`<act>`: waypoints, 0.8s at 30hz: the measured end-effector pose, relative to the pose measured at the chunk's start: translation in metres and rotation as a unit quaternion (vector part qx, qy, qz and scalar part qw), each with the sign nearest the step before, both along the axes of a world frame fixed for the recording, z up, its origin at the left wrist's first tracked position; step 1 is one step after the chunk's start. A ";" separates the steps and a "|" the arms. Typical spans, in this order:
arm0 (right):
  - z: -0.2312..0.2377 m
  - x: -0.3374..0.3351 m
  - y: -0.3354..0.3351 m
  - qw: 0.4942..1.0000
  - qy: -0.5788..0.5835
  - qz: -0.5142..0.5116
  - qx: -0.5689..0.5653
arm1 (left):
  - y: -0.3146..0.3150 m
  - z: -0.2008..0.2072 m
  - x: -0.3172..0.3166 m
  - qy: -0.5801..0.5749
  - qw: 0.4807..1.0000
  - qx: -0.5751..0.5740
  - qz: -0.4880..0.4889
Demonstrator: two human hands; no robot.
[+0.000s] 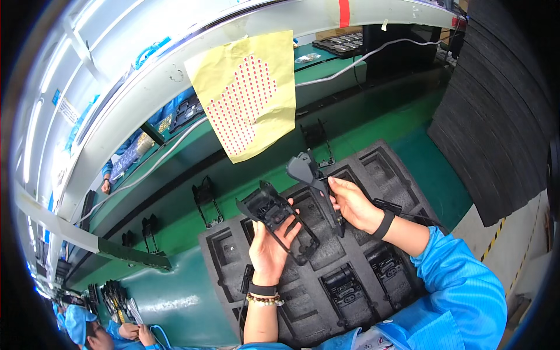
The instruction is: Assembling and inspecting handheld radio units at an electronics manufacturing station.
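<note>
Left hand grips a black plastic frame, right hand pinches a long black cover piece, both held up over the dark foam tray. Looks like the mating step to me: next move probably needs the 2 parts lined up carefully. Yellow dotted sheet hangs at the far side.
</note>
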State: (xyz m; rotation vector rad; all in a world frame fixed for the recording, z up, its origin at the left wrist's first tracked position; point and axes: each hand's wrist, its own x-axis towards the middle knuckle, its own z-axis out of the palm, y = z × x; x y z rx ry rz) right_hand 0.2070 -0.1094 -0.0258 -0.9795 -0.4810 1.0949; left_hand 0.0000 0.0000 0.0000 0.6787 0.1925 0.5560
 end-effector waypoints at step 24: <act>0.013 -0.030 -0.007 0.973 -0.032 0.221 0.060 | -0.021 0.003 0.006 0.164 0.959 0.191 0.131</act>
